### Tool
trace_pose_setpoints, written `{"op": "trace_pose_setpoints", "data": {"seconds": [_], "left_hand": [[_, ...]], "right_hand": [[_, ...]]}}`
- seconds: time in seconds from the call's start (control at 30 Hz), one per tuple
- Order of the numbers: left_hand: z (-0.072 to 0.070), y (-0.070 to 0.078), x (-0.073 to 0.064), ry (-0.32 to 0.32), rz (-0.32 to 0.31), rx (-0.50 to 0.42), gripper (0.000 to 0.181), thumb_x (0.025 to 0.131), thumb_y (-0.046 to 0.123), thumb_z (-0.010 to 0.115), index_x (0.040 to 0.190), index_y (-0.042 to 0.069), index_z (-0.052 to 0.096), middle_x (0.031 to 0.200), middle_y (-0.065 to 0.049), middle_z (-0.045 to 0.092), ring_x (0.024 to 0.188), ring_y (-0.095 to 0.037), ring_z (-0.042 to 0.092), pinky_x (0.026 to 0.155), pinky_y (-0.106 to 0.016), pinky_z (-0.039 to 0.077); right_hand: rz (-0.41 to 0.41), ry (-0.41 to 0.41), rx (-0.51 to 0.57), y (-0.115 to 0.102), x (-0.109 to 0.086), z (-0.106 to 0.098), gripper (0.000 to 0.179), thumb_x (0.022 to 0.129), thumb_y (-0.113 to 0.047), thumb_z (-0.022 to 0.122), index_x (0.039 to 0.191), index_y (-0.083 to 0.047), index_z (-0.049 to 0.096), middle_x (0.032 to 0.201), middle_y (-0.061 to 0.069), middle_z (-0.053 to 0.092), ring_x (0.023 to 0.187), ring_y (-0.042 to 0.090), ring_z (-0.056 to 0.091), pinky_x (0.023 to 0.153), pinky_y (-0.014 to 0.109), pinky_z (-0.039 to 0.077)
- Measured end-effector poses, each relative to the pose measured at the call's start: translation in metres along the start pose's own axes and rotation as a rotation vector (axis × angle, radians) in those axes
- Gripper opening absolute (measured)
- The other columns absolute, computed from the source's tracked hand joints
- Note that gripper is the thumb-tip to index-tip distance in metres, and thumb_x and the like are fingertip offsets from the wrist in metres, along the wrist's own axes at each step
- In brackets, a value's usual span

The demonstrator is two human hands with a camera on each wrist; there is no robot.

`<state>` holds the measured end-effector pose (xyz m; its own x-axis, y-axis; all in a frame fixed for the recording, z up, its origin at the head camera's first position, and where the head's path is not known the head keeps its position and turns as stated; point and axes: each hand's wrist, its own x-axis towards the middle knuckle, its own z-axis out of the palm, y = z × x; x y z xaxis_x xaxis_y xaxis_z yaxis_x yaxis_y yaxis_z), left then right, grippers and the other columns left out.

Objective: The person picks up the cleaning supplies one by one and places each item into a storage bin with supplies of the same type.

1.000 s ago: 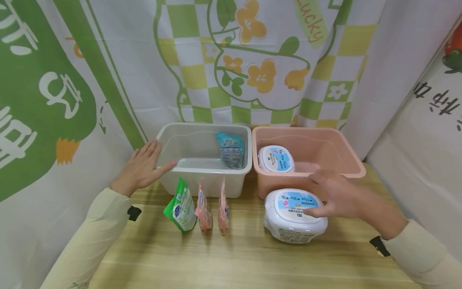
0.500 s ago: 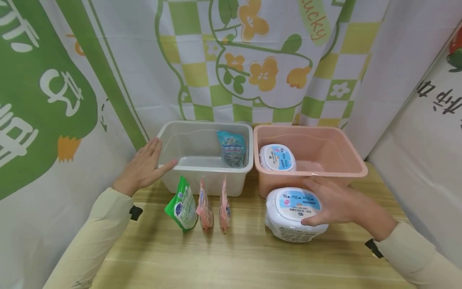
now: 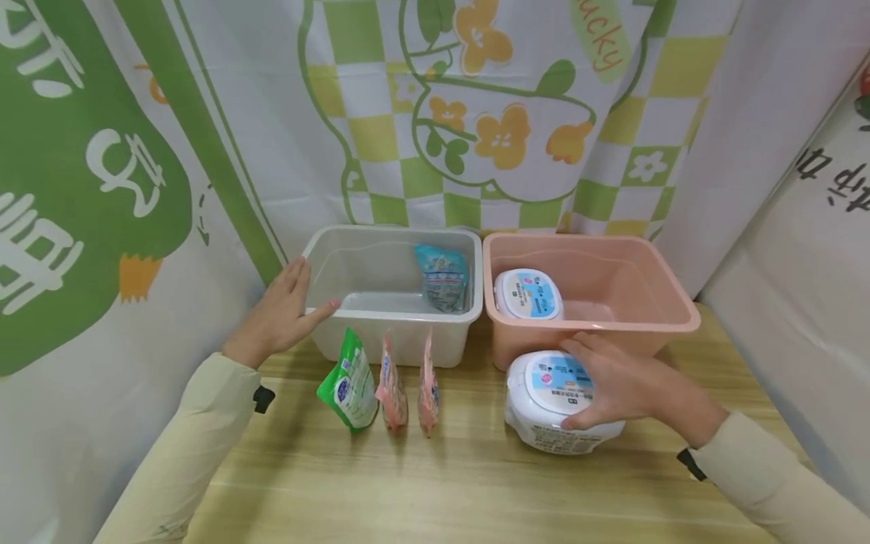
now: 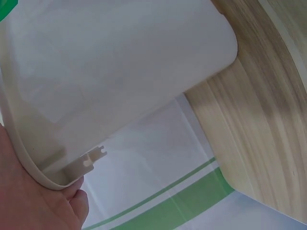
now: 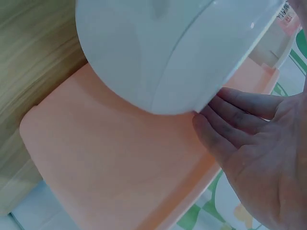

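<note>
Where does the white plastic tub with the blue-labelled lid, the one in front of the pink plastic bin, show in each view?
Head: right of centre, below the middle: white plastic tub with the blue-labelled lid, right hand on it.
Left wrist: not in this picture.
Right wrist: large, at top centre.
Shared landmark: pale wood-grain tabletop, at the bottom, right and upper left respectively.

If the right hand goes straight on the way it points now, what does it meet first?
The near white tub, which the right hand spans. Past that, the pink bin's front wall looks next, though depth is unclear.
</note>
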<state>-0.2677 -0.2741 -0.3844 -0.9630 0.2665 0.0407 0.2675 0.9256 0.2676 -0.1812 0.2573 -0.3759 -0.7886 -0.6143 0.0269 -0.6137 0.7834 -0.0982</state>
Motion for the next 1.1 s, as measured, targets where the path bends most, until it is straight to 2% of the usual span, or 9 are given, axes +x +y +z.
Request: {"op": "trace_pose_setpoints", "data": {"seconds": [0.2,0.5,0.87,1.1], "left_hand": [[0.0,0.0,0.001,0.019,0.007,0.011,0.105,0.106,0.071,0.034,0.165,-0.008,-0.001,0.176,-0.028,-0.005,0.164,-0.047,-0.001,0.131,-0.065,0.01],[0.0,0.002,0.0,0.014,0.003,0.005,0.103,0.106,0.069,0.035,0.165,-0.007,-0.002,0.176,-0.027,-0.005,0.164,-0.046,-0.002,0.131,-0.065,0.009],[-0.002,0.004,0.0,0.012,-0.002,0.004,0.103,0.106,0.069,0.036,0.165,-0.008,-0.002,0.175,-0.028,-0.005,0.164,-0.047,-0.001,0.131,-0.066,0.01],[-0.001,0.004,0.001,0.004,-0.013,0.002,0.105,0.105,0.072,0.034,0.166,-0.006,-0.004,0.176,-0.027,-0.005,0.164,-0.047,-0.001,0.131,-0.066,0.01]], "right_hand": [[-0.007,-0.016,-0.004,-0.001,0.005,0.007,0.119,0.067,-0.081,0.081,0.145,0.006,0.053,0.136,0.016,0.062,0.12,0.028,0.061,0.102,0.05,0.056],[0.01,-0.053,0.025,-0.003,0.007,0.013,0.123,0.066,-0.075,0.085,0.149,0.007,0.047,0.14,0.016,0.057,0.124,0.028,0.057,0.105,0.05,0.055],[-0.019,-0.027,-0.007,-0.001,0.01,0.018,0.123,0.063,-0.076,0.085,0.147,0.006,0.048,0.136,0.014,0.057,0.123,0.028,0.055,0.106,0.05,0.054],[-0.045,0.028,-0.038,0.001,0.011,0.024,0.118,0.061,-0.073,0.086,0.143,0.004,0.051,0.131,0.011,0.059,0.119,0.026,0.056,0.104,0.048,0.054]]}}
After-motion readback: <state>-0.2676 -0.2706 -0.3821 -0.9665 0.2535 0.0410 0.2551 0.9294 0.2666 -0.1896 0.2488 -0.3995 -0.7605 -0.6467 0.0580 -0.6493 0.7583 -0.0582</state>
